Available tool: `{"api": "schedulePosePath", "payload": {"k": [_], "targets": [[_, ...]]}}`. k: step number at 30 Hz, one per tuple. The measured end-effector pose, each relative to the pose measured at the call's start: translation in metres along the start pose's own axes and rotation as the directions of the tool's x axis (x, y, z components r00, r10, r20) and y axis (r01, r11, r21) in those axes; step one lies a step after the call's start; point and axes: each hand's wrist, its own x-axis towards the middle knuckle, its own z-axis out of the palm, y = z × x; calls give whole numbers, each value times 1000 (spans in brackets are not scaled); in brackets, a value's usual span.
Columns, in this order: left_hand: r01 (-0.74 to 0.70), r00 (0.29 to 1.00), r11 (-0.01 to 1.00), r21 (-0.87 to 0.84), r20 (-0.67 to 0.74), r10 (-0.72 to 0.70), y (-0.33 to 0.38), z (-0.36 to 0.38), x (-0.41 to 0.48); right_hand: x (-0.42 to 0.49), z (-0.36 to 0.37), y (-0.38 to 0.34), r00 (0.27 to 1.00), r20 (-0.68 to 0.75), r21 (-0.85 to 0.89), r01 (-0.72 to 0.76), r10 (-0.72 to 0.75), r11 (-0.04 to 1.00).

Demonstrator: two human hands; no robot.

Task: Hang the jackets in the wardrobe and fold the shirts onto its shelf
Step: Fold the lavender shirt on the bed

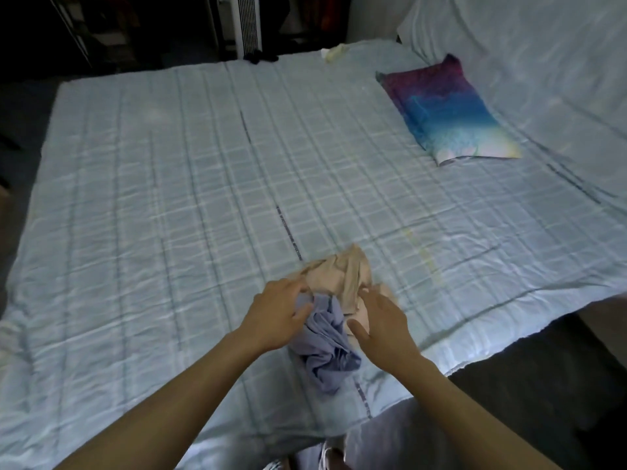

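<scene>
Near the bed's [169,164] near edge, left hand [278,313] gripped blue shirt [325,351]; right hand [380,329], fingers straight, touched beige shirt [339,271].

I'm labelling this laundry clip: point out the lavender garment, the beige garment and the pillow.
lavender garment [325,347]: head view, on its crumpled middle.
beige garment [342,269]: head view, on its upper folds.
pillow [444,110]: head view, on its blue centre.

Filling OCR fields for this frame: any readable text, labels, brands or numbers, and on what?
No text can be read.
The dark strip printed on the bedsheet: maybe lettering, too blurred to read.
The pillow: pattern only.
The beige garment and blue garment: no label shows.
</scene>
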Motion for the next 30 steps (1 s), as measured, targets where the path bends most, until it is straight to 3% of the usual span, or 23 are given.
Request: {"api": "schedulePosePath", "payload": {"k": [9,16,21,24,30], "targets": [[-61,981,996,59,189,49,-24,101,60,30,99,42,976,169,20,-146,141,989],[-237,952,896,376,273,138,-45,140,83,43,140,60,959,201,25,-210,200,977],[-307,952,886,348,103,289,-57,140,86,43,139,65,977,59,66,-208,204,976],[-266,957,931,251,-44,285,-53,125,87,51,121,60,978,-26,160,-201,207,966],[-220,955,966,136,-171,242,-43,69,88,78,67,28,977,-166,269,-88,136,959]]}}
